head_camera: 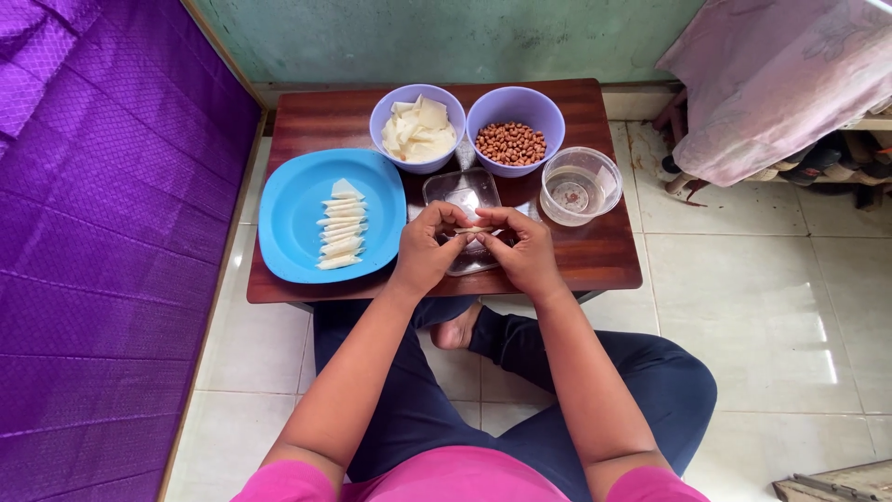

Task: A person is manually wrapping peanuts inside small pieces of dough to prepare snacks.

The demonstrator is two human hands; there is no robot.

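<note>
My left hand and my right hand meet over the front of a low brown wooden table. Together they pinch a small pale piece of dough wrapper between fingertips. Under the hands lies a clear rectangular plastic tray. To the left, a blue plate carries a row of several folded pale wrappers. Behind stand a lilac bowl of flat pale wrapper pieces, a lilac bowl of peanuts and a clear bowl of water.
A purple quilted mattress runs along the left side. White floor tiles spread to the right. A pink cloth hangs over a shelf with shoes at the upper right. My crossed legs in dark trousers lie under the table's front edge.
</note>
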